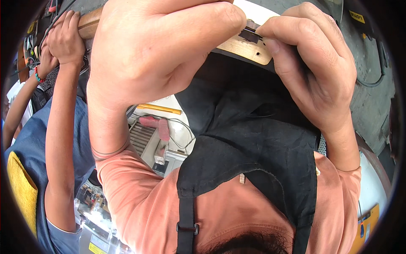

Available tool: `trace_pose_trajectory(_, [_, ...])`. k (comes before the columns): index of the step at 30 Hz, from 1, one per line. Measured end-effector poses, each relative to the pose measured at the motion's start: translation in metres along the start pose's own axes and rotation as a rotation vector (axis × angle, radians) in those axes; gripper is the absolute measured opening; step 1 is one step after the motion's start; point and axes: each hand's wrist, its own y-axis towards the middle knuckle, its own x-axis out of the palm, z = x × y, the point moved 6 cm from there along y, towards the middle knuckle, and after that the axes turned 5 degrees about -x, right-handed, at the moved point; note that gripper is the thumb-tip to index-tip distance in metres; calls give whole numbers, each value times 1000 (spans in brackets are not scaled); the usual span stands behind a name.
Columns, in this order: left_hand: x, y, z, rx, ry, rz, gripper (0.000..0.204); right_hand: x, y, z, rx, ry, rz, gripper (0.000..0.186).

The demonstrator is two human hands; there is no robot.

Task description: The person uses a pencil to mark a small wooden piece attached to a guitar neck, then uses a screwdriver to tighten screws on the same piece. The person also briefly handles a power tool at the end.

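Observation:
My left hand (pixel 148 51) is closed, its fingers curled at the top of the picture, with a fingertip close to a small dark part (pixel 249 37). What those fingers grip is hidden from me. On the other side, the index finger and thumb of my right hand (pixel 315 63) pinch the thin edge of the dark part. It sits against a flat, gold-coloured metal plate (pixel 259 54) with rounded corners and small holes. A pale surface (pixel 258 12) shows behind the plate.
A black apron (pixel 249 135) hangs below my hands. At the left, another person's hand (pixel 65 40) rests near a wooden bar (pixel 89 23). A pink-handled tool (pixel 158 127), cables and a yellow stick (pixel 158 109) lie beyond my left arm. A dark cable (pixel 376 82) loops at the right.

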Motion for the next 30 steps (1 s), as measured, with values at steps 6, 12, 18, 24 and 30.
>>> trace_pose_trajectory(6, [-4, -13, -8, -8, -12, -33, 16, -10, 28, -15, -53, -35, -495, 41])
trace_pose_trajectory(12, [-7, 6, -4, 5, -22, -270, 28, -6, 13, -9, 105, 18, -151, 29])
trace_pose_trajectory(18, [-19, -6, -10, -64, 54, -259, 28, -2, 11, -9, 118, 3, -90, 35])
trace_pose_trajectory(24, [-18, -13, -16, -123, -3, -200, 29, -3, 7, -7, 126, -19, -84, 35])
trace_pose_trajectory(30, [-17, -16, -19, -154, -36, -184, 30, -4, 9, -9, 129, 17, -118, 36])
